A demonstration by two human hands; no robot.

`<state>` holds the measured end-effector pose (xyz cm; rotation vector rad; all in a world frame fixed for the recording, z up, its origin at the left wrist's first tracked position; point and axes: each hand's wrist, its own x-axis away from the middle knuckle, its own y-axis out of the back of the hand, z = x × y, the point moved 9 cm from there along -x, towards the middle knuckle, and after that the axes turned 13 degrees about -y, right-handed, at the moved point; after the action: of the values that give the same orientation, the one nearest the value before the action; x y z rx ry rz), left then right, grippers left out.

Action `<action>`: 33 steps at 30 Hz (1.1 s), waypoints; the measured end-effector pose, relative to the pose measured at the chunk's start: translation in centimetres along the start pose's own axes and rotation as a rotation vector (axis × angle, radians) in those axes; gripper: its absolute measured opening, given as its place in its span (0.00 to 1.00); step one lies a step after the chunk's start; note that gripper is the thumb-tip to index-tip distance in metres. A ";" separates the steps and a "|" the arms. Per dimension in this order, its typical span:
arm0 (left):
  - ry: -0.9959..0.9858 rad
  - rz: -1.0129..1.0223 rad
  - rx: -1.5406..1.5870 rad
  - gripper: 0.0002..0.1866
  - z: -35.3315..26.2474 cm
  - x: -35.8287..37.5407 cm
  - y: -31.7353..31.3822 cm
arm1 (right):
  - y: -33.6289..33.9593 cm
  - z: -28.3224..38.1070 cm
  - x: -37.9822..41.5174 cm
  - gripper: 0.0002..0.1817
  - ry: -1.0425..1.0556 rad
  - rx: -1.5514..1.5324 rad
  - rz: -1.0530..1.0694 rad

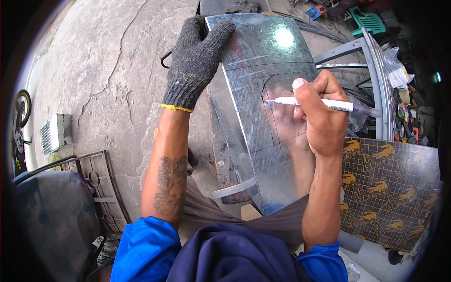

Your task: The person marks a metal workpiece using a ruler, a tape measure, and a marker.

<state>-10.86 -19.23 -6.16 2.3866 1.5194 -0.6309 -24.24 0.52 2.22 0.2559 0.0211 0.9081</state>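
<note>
A shiny metal sheet slants away from my lap, with ruled dark lines and a curved stroke drawn on it. My left hand, in a dark grey knit glove with a yellow cuff edge, grips the sheet's far left edge; its thumb lies over the top face and the other fingers are partly hidden. My bare right hand is closed around a white marker pen. The pen's tip points left and meets the sheet by the curved stroke, as far as I can tell. The hand's reflection shows in the metal.
A grey metal frame stands at the right, near cluttered tools and a green plastic chair. A grid-patterned board with crocodile prints lies at lower right. On the left are cracked concrete floor, a metal grille and a concrete block.
</note>
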 end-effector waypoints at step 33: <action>0.044 0.034 0.037 0.27 0.4 -0.6 -0.1 | 1.6 -0.6 0.3 0.15 -0.034 -0.195 0.065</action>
<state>-11.28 -19.80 -6.19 2.4636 1.4934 -0.6080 -25.44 1.81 2.01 0.0914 -0.1075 0.9628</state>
